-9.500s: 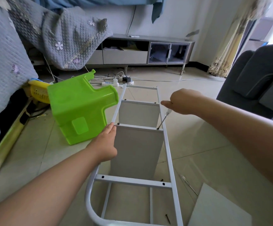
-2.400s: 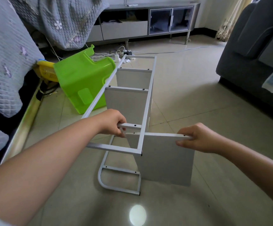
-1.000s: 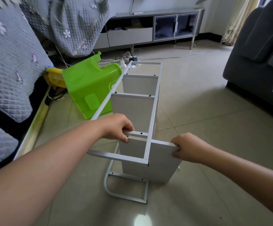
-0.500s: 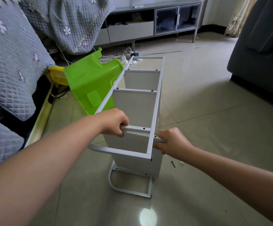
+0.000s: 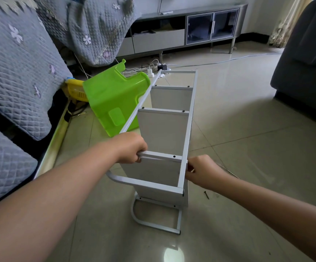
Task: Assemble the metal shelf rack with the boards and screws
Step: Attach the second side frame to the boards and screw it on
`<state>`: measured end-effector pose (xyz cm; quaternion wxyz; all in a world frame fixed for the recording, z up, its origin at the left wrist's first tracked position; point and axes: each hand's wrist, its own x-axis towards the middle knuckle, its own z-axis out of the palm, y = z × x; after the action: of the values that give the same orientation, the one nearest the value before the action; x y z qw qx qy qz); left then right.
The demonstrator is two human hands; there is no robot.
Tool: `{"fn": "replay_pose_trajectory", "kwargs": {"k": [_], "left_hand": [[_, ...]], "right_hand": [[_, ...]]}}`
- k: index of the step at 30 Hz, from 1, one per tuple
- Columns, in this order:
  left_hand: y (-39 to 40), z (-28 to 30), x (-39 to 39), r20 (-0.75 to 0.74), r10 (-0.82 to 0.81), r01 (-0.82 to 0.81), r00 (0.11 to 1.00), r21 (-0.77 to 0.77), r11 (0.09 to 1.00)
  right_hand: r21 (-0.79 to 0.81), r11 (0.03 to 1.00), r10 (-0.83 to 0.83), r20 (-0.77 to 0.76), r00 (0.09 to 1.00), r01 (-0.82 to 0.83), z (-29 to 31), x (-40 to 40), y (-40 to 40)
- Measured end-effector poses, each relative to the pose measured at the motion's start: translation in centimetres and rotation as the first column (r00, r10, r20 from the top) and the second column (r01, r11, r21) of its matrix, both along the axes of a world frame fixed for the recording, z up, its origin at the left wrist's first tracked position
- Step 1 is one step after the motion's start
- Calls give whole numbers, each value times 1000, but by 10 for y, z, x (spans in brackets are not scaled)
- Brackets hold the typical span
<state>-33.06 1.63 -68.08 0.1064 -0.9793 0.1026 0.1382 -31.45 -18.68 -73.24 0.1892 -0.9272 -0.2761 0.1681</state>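
Metal rack (image 5: 188, 129) (board (image 5: 153, 173) edge-on) in both hands, left hand (image 5: 132, 148), right hand (image 5: 202, 171).

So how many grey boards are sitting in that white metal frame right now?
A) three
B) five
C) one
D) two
A: three boards stand between the frame's side rails: the far board, the middle board, and the near board, which the left hand and right hand are fitting under a crossbar.
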Motion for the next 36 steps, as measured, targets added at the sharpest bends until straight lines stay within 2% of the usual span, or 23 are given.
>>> {"fn": "replay_pose_trajectory", "kwargs": {"k": [5,11,30,36], "left_hand": [[-2,6,1,-17,-26,26,1000,9,1000],[-1,5,5,-26,-53,54,998,16,998],[6,2,6,-45,-31,31,998,3,1000],[6,8,5,-81,-44,44,996,-4,999]], "right_hand": [[60,996,-62,-39,997,64,-2,-1,-3],[130,990,-51,-80,996,61,-4,-6,-2],[72,997,-23,-38,999,26,-5,-6,0],[-26,1000,14,5,1000,-13,-5,-7,3]]}}
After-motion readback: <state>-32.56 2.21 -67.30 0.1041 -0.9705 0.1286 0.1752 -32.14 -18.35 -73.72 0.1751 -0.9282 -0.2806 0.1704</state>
